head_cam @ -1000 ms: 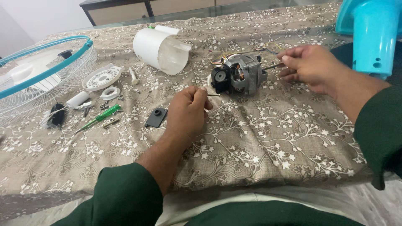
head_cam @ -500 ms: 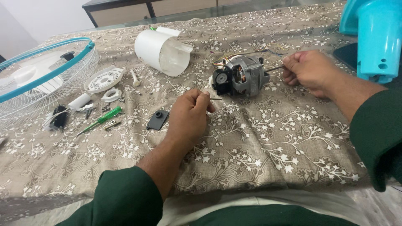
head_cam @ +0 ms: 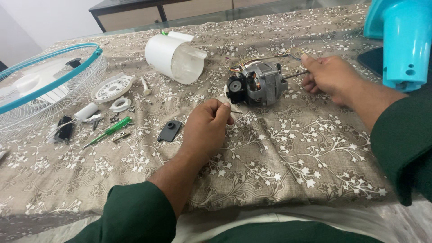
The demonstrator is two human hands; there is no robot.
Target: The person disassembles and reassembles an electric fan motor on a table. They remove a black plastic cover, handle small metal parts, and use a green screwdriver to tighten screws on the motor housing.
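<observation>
A grey electric fan motor (head_cam: 258, 83) with copper windings and coloured wires lies on the patterned cloth. My right hand (head_cam: 330, 78) grips the motor's metal shaft at its right end. My left hand (head_cam: 207, 128) rests on the cloth just in front of the motor's black front part, fingers pinched on a thin small pin or screw that points toward the motor.
A white plastic motor cover (head_cam: 173, 56) lies behind the motor. At left sit a teal-rimmed fan grille (head_cam: 42, 87), a round white vented cap (head_cam: 110, 87), a green screwdriver (head_cam: 110, 130), a black plate (head_cam: 170, 130) and small parts. A teal fan housing (head_cam: 402, 36) stands at far right.
My left hand has stayed in front of the motor, pinching the small pin. The right hand keeps hold of the shaft; the motor has barely moved.
</observation>
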